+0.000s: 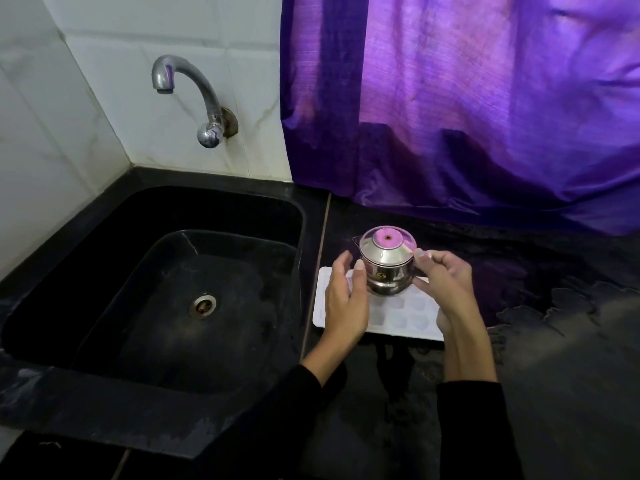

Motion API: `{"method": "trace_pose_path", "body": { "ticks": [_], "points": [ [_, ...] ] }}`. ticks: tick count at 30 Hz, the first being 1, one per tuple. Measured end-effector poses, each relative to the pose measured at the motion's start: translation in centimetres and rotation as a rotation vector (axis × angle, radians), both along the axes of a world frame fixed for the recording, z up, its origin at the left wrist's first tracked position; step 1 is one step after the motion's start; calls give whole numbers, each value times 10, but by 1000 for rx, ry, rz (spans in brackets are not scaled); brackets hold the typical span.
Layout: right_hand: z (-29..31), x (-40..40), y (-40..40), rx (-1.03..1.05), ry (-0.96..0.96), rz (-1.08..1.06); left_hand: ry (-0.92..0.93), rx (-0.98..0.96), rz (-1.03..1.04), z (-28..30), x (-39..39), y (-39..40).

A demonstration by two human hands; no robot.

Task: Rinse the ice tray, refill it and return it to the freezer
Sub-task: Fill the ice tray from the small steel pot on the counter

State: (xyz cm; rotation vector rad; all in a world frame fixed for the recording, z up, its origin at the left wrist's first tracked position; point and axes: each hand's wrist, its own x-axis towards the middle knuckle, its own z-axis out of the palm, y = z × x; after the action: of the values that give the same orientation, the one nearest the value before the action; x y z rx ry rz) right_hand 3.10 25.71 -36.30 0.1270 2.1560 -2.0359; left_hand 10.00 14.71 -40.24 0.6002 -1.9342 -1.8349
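Holding steel jug [386, 270], label "5", over ice tray [398, 318].

A home kitchen: black stone sink [104, 271] under a wall tap [194, 95], tiled wall [104, 36], purple curtain [485, 98].

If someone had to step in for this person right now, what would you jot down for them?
Left hand: open, hovering beside the steel pot, not clearly touching it.
Right hand: fingertips on the pot's right side, seemingly holding it.
The pot, lid on, sits over the white ice tray; whether it rests on the tray cannot be told.
The tray lies flat on the black counter, just right of the sink. The tap is not running.
Done: tray is out by the sink. Whether it was rinsed or filled cannot be told.
Left: fill the tray if needed, then carry it to the freezer.
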Motion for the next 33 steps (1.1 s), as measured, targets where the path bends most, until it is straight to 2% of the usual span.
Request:
{"method": "trace_pose_path", "body": {
  "ticks": [5,12,21,33],
  "points": [
    [-14,-37,-14,-114,-86,11,21,-24,-42,3,-48,-22],
    [-23,-101,-37,-170,-114,3,-77,-53,-76,4,-109,-41],
    [-41,-161,-50,-139,-147,18,-168,-88,-47,6,-154,-44],
    [-50,-171,-48,-37,-128,108,-208,-34,-15,1,-162,-45]
  ]
}}
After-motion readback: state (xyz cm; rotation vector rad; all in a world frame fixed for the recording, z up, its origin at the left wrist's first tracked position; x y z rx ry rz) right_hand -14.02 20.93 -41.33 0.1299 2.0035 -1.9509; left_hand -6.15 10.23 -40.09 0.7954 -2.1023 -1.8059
